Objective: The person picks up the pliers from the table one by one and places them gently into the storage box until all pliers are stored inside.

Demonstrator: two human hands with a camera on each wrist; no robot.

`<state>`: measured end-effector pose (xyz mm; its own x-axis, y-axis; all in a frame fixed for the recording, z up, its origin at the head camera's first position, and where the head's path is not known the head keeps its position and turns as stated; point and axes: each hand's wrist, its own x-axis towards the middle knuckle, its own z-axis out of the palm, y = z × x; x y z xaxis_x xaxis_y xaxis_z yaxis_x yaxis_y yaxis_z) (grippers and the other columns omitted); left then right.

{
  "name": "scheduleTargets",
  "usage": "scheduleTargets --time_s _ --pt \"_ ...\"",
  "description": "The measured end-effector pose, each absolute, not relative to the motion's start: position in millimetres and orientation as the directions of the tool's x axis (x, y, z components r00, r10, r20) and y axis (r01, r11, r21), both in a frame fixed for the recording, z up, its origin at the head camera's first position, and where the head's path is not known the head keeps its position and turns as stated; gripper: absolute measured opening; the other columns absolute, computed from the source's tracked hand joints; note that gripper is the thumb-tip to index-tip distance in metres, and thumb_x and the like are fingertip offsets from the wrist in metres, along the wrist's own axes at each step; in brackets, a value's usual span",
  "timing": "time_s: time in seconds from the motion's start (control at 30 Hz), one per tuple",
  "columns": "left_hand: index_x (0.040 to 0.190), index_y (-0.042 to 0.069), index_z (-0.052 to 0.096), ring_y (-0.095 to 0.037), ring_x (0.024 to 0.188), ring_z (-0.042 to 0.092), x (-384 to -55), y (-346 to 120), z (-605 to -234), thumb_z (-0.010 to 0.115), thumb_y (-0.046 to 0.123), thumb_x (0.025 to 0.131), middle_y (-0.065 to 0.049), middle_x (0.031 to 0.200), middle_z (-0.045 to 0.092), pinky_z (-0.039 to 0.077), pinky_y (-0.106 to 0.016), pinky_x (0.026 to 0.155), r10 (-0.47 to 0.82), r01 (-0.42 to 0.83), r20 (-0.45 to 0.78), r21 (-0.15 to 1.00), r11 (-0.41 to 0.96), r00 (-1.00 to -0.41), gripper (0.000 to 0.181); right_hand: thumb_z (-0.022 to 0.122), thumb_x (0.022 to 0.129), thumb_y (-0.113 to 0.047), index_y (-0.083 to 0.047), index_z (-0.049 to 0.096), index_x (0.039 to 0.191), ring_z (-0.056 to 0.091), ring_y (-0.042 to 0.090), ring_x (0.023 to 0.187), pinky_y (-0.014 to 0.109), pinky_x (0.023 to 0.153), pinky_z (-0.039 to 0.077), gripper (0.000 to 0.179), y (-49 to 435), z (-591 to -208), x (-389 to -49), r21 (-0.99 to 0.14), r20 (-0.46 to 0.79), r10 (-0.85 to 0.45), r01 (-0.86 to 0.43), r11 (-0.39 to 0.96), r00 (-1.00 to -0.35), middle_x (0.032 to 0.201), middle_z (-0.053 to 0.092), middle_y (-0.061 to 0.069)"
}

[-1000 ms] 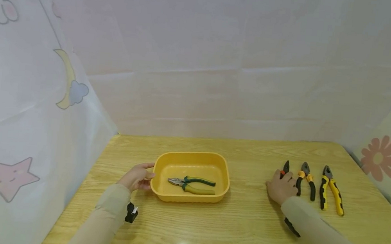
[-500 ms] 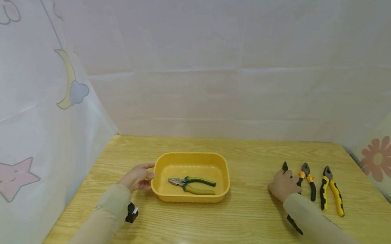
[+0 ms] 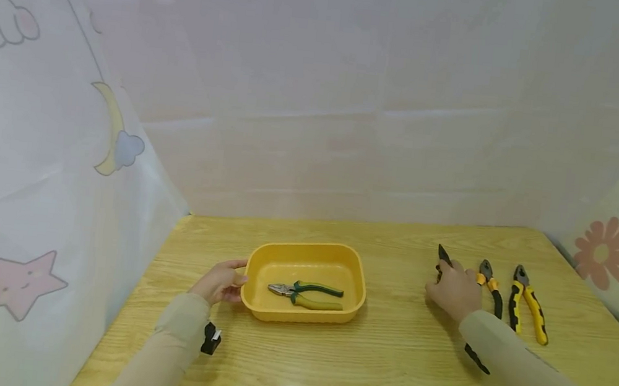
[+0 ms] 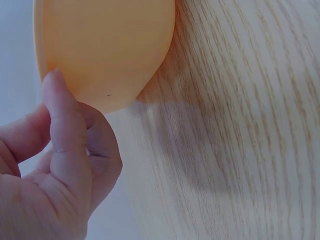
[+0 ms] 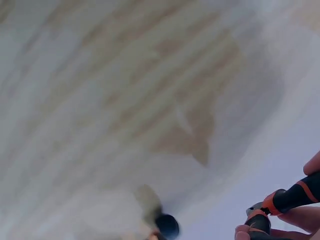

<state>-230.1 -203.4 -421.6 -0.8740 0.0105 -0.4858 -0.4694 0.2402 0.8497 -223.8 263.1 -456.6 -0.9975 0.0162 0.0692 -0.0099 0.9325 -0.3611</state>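
Note:
A yellow plastic tray (image 3: 359, 288) stands on the wooden table, holding one pair of green-and-yellow combination pliers (image 3: 318, 288). My left hand (image 3: 221, 281) grips the tray's left end, with fingertips at its rim in the left wrist view. To the right, my right hand (image 3: 455, 292) holds needle-nose pliers (image 3: 443, 254) by the handles. Their dark pointed tip sticks out beyond the fingers, angled to the left. The black handles with red trim (image 5: 272, 202) show in the right wrist view; part of them is hidden by the fingers.
Beside my right hand lie pliers with orange-and-black handles (image 3: 495, 298), partly covered by the hand. Further right are larger yellow-and-black pliers (image 3: 534, 311). A pale printed sheet (image 3: 313, 156) rises behind the table (image 3: 381, 374) and at both sides.
My right hand has closed on the needle-nose pliers, and their tip has swung left and moved slightly away from the neighbouring pliers. The left hand keeps its place on the tray.

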Motion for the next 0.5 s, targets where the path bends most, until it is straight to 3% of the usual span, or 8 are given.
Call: scheduleTargets --time_s 0.2,0.43,0.5 --pt "0.148 0.003 0.038 -0.013 0.057 0.054 -230 -203 -422 0.05 -0.002 0.098 -0.015 0.089 0.058 0.052 -0.023 0.05 -0.004 -0.473 -0.486 0.848 0.239 -0.874 0.052 0.058 0.085 -0.018 0.014 0.049 0.133 0.042 0.062 0.104 0.069 0.073 0.046 0.059 256 -449 -218 -0.34 0.167 -0.016 -0.073 0.938 -0.986 0.131 0.042 0.04" --pt "0.148 0.002 0.038 -0.014 0.055 0.053 -230 -202 -422 0.05 -0.002 0.099 -0.015 0.088 0.059 0.051 -0.023 0.049 0.003 -0.465 -0.481 0.849 0.249 -0.877 0.051 0.058 0.084 -0.017 0.013 0.051 0.13 0.042 0.056 0.108 0.065 0.092 0.036 0.055 247 -435 -208 -0.305 0.22 -0.068 -0.135 0.943 -0.973 0.128 0.045 0.038" --pt "0.148 0.002 0.038 -0.014 0.056 0.053 -230 -202 -422 0.05 -0.002 0.099 -0.016 0.089 0.059 0.051 -0.023 0.049 0.007 -0.46 -0.476 0.853 0.249 -0.879 0.051 0.057 0.085 -0.016 0.012 0.052 0.13 0.042 0.057 0.109 0.065 0.092 0.036 0.054 245 -431 -205 -0.304 0.229 -0.074 -0.144 0.942 -0.971 0.129 0.045 0.038"
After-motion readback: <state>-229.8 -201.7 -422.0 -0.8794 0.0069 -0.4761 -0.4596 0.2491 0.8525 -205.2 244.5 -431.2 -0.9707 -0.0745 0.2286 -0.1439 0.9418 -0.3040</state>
